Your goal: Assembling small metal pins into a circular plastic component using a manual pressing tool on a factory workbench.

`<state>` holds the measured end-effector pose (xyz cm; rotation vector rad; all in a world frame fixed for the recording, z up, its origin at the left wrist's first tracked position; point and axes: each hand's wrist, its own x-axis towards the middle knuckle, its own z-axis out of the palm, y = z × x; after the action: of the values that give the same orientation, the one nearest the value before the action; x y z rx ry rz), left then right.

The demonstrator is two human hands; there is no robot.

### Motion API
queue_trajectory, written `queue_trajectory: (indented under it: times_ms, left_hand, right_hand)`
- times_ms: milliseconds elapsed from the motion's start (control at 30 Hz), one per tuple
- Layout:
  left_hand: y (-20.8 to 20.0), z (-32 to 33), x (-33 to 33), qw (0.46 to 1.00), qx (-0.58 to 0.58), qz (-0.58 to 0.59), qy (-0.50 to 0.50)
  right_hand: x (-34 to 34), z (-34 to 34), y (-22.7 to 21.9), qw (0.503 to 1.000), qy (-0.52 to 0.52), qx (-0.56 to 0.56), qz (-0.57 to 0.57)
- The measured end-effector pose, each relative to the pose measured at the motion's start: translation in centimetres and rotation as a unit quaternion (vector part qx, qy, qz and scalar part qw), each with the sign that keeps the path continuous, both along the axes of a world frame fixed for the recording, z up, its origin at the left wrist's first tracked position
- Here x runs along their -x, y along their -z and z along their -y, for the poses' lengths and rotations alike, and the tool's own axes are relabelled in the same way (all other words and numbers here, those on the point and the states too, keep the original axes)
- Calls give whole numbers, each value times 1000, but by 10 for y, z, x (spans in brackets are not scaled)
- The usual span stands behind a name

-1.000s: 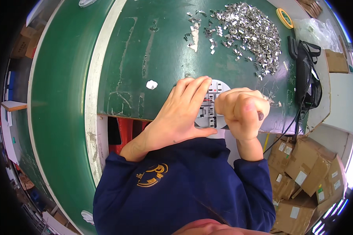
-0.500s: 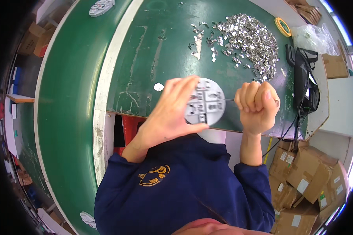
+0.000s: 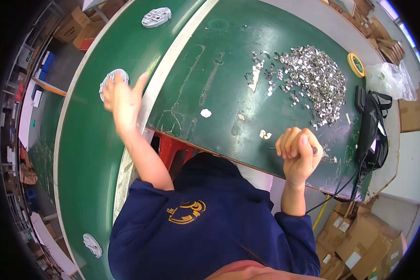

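My left hand (image 3: 122, 103) reaches over the green belt on the left, thumb spread wide and fingers stretched toward a round grey plastic disc (image 3: 116, 77). The fingers overlap the disc's lower edge and look blurred; whether they still touch it is hard to see. Above the near edge of the green table (image 3: 172, 100), my right hand (image 3: 299, 154) is closed in a fist around a screwdriver (image 3: 315, 150). Its thin dark shaft points left, and the rounded handle end shows by the thumb; the rest is hidden in the fist.
A heap of small shiny metal pieces (image 3: 312, 81) covers the table's far right. Near it are a yellow tape roll (image 3: 356, 65), a clear plastic bag (image 3: 392, 80) and a black bag (image 3: 373, 130). Other grey discs (image 3: 156, 17) lie on the belt. Cardboard boxes (image 3: 359, 233) stand lower right.
My left hand has carried the grey disc from in front of me leftward to the belt, and its fingers have spread. The right hand keeps the screwdriver. The whole view has shifted.
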<state>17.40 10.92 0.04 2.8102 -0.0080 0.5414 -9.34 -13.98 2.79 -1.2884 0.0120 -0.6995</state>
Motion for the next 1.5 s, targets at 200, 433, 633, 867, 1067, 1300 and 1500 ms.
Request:
queue_trajectory:
  times_ms: [200,433,633,867,1067,1300,1500]
  left_hand:
    - [-15,86,-110,967,15,-160,197]
    - [63,119,-204,985,58,57,155]
    - [74,128,-214,982,101,28,155]
    - [51,126,-202,980,123,-16,153]
    - [34,119,-208,944,223,49,238]
    - [-70,146,-34,790,362,-32,494]
    - [-44,112,81,727,191,-45,658]
  right_hand:
    - [14,10,-9,998,15,24,-57]
    - [6,29,-25,880,133,347,-295]
    - [-18,70,-16,782,113,511,-337]
    - [-62,76,9,764,69,564,-306]
    - [-67,76,17,754,58,588,-288]
    - [-50,76,-15,786,139,541,-264]
    - [4,37,-58,844,199,433,-245]
